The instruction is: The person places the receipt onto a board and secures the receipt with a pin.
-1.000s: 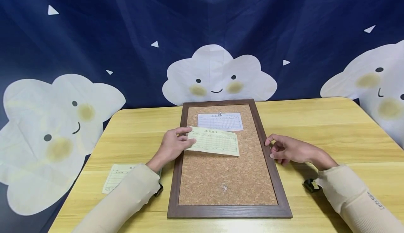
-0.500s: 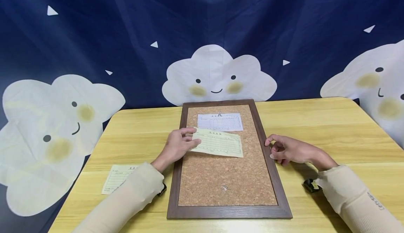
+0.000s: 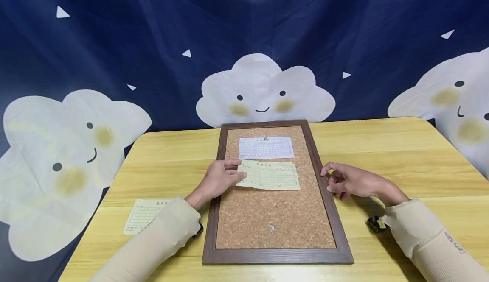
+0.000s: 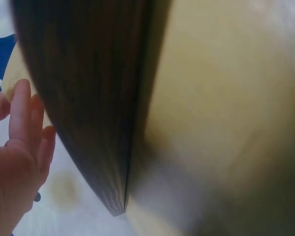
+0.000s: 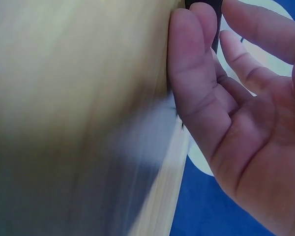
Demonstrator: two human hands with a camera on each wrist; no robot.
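Note:
My left hand (image 3: 218, 177) pinches the left end of a pale yellow printed form (image 3: 269, 177) above the middle of a corkboard (image 3: 275, 214). The paper bows slightly, and its upper edge lies close to a white printed form (image 3: 266, 148) on the upper cork. A small clear pin or clip (image 3: 266, 138) sits at the white form's top. My right hand (image 3: 353, 181), loosely bent, has its fingertips at the dark wooden frame (image 3: 330, 201) on the right side; nothing shows between its fingers. In the left wrist view the frame (image 4: 83, 88) hides the paper.
A second yellow form (image 3: 142, 216) lies on the wooden table (image 3: 382, 146) at left, partly covered by my left sleeve (image 3: 164, 235). A small clear thing (image 3: 271, 227) sits on the lower cork. A dark blue cloud-patterned curtain (image 3: 168, 27) hangs behind.
My left hand has shifted the yellow form rightward and straightened it, so that it now lies level just below the white form. My right hand has stayed at the frame.

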